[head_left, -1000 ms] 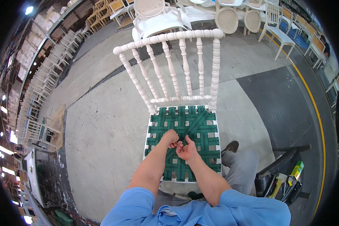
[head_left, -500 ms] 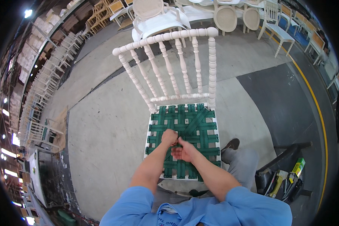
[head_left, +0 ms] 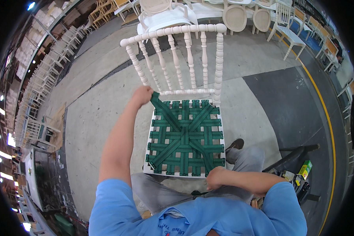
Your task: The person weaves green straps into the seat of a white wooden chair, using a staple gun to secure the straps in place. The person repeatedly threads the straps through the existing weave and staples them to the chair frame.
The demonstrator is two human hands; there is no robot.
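A white chair with turned spindles (head_left: 190, 59) stands before me, its seat frame crossed by woven green webbing (head_left: 163, 147). Pinched in my left hand (head_left: 142, 95) is the end of a loose green webbing strap (head_left: 167, 113), held up just beyond the seat's far left corner. That strap runs diagonally across the middle of the seat. At the near right corner my right hand (head_left: 215, 177) is closed on the strap's other end, with the fingertips partly hidden. Another diagonal strap (head_left: 200, 117) lies across the seat from far right to near left.
To my right is a dark low stand with tools and a green-yellow box (head_left: 305, 169). White chairs (head_left: 43, 90) line the left side; more chairs and a white-covered table (head_left: 169, 23) stand at the back. My legs flank the seat's near side.
My hands were together over the seat's middle. Since then the left has moved to the far left corner and the right to the near right corner, with a strap stretched between them.
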